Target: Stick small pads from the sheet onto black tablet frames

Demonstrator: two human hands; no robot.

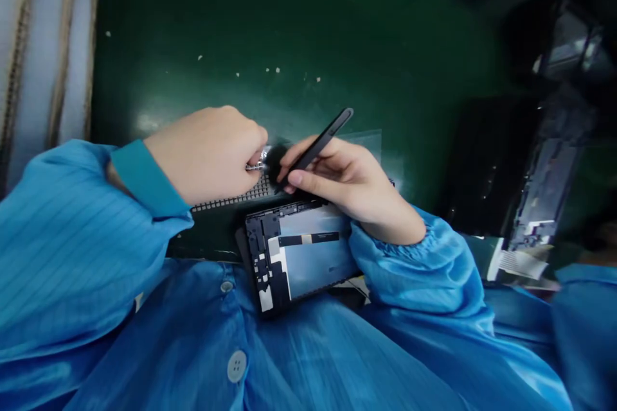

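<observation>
My left hand (207,154) is closed, its fingers curled down over a sheet with a grid of small dark squares (260,189). A small shiny silvery bit shows at its fingertips; what exactly they grip is hidden. In my right hand (351,173) is a pair of black tweezers (321,140), held like a pen with the tips pointing down-left toward the grid sheet. Below both hands, near my body, lies an opened tablet (308,257), with black frame parts, a grey-blue panel and a dark strip across it. Its upper right corner is under my right hand and sleeve.
Several white crumbs (277,70) lie scattered on the green table top (231,19). Cardboard edges (62,45) stand along the left. More opened device parts (549,173) and dark panels (486,167) are at the right, near another person's blue sleeve (585,308).
</observation>
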